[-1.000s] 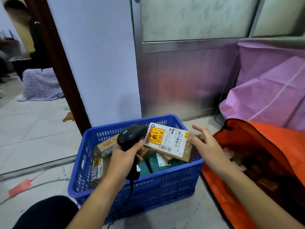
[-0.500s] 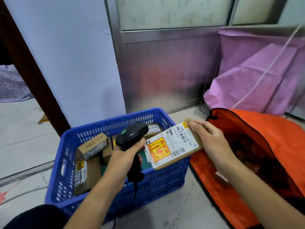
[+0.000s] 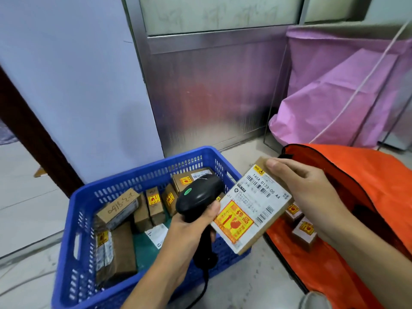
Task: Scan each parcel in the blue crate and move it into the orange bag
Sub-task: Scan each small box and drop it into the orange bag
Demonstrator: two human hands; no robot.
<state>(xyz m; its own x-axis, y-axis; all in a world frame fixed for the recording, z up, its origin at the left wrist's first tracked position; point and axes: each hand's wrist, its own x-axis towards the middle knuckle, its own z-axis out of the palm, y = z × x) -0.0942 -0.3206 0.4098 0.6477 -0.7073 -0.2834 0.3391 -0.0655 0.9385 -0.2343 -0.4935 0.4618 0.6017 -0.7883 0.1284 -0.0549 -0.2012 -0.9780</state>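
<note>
Grey concrete floor [image 3: 245, 284] below a metal-panelled wall [image 3: 211, 97], pink sheeting [image 3: 334, 97] bunched at far right. Near left, blue crate [image 3: 156, 166] on the floor, several brown parcels [image 3: 154, 205] inside, among them a hand-marked box [image 3: 118, 207]. Just right of it, orange bag [image 3: 367, 177] lying open, small boxes [image 3: 304, 234] visible within. Left grip [image 3: 194, 224] wrapped round the handle of a black scanner [image 3: 200, 192]. Right grip [image 3: 310, 192] pinching the far right edge of the held parcel [image 3: 254, 208], thumb on top, label up, between crate and bag, its left edge just beside the left grip.
</note>
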